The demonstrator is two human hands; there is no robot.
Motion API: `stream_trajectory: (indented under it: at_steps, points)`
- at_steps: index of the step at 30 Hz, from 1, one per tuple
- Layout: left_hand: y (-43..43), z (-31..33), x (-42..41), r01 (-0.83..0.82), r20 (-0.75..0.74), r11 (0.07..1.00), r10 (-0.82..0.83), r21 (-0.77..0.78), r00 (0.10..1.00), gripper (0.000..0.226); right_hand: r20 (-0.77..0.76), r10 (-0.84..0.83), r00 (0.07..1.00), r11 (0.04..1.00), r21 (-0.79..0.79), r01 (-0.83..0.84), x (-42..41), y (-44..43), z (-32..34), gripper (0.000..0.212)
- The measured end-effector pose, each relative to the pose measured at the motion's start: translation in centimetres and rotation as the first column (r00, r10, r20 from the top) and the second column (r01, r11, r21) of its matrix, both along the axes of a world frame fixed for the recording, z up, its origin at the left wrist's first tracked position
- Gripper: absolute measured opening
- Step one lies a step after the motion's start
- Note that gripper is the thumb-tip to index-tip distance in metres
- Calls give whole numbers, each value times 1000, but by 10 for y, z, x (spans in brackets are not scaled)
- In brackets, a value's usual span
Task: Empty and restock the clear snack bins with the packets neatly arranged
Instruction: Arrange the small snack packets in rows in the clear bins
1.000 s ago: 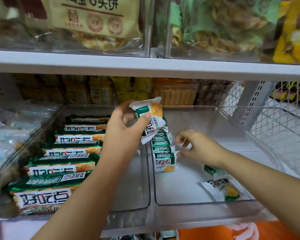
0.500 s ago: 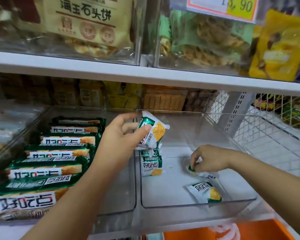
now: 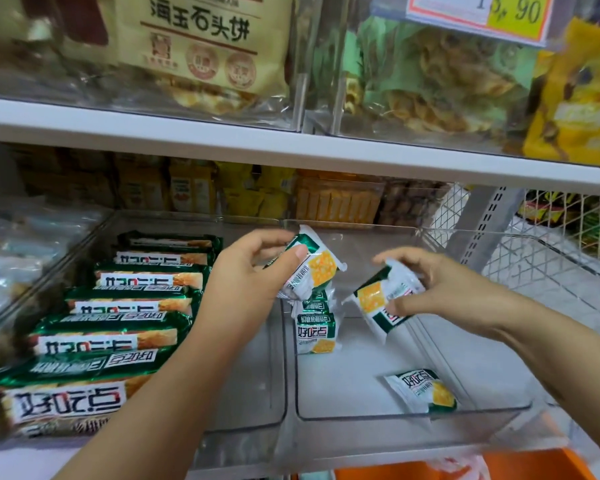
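My left hand (image 3: 246, 278) grips a small white-and-green snack packet (image 3: 312, 268) above the left side of the right clear bin (image 3: 430, 415). My right hand (image 3: 444, 285) holds another small packet (image 3: 381, 299) just to the right of it, lifted off the bin floor. Below them a short row of small packets (image 3: 316, 332) stands on edge against the bin's left wall. One loose packet (image 3: 421, 389) lies flat near the bin's front. The left clear bin (image 3: 243, 403) holds a neat row of several long green packets (image 3: 108, 341).
A white shelf board (image 3: 291, 147) runs overhead with bagged snacks (image 3: 201, 50) and a price tag (image 3: 478, 12) above it. A wire basket (image 3: 561, 268) stands to the right. Boxed snacks (image 3: 336, 199) line the back. An orange crate (image 3: 520, 465) sits below.
My right hand picked a small packet off the bin floor and raised it toward the left hand's packet. The left hand stayed above the row with its packet.
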State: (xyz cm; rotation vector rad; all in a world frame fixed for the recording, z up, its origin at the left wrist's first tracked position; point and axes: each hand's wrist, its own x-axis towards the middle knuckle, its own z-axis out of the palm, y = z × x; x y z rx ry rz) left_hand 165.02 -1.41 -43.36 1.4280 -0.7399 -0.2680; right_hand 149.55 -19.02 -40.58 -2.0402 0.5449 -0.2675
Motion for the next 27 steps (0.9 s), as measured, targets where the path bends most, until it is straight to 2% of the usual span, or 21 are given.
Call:
stream_trajectory:
  at_steps: [2, 4, 6, 7, 8, 9, 11, 14, 16, 19, 22, 25, 27]
  points:
    - [0, 0, 1, -55, 69, 998, 53, 35, 996, 14, 119, -20, 993, 1000, 0, 20, -7, 5, 18, 54]
    - [0, 3, 0, -114, 114, 992, 108, 51, 988, 19, 234, -28, 972, 991, 136, -4, -14, 6, 31, 62]
    - [0, 6, -4, -148, 153, 987, 137, 61, 979, 23, 340, -40, 940, 955, 289, -63, -20, 8, 34, 80]
    - [0, 8, -7, -144, 161, 987, 132, 68, 978, 23, 370, -40, 928, 940, 330, -91, -22, 12, 34, 78]
    - [0, 10, -10, -130, 164, 989, 116, 75, 980, 23, 383, -29, 923, 935, 338, -111, -23, 16, 33, 68]
    - [0, 12, -12, -115, 171, 989, 99, 91, 980, 21, 373, -11, 928, 938, 326, -120, -23, 22, 33, 58]
    - [-1, 14, -19, -91, 202, 984, 59, 151, 978, 17, 330, 23, 944, 961, 254, -112, -22, 29, 31, 50]
    - [-2, 16, -26, -33, 244, 975, -22, 220, 970, 13, 267, 63, 962, 996, 40, -76, -23, 27, 27, 40]
    - [-2, 18, -28, 6, 279, 962, -85, 272, 956, 8, 251, 69, 966, 997, -37, -61, -23, 25, 24, 31]
    - [-3, 19, -27, 57, 302, 951, -153, 304, 941, 15, 253, 94, 963, 995, -69, -79, -22, 21, 19, 40]
    - [-1, 19, -25, 63, 317, 959, -153, 277, 936, 20, 277, 93, 956, 993, -100, -67, -23, 19, 19, 52]
    - [-4, 17, -27, 84, 244, 971, -139, 224, 960, 28, 210, 171, 963, 967, -223, -123, -26, 25, 23, 55]
    - [-8, 16, -30, 120, 179, 975, -155, 189, 972, 27, 151, 235, 960, 948, -252, -193, -25, 32, 23, 61]
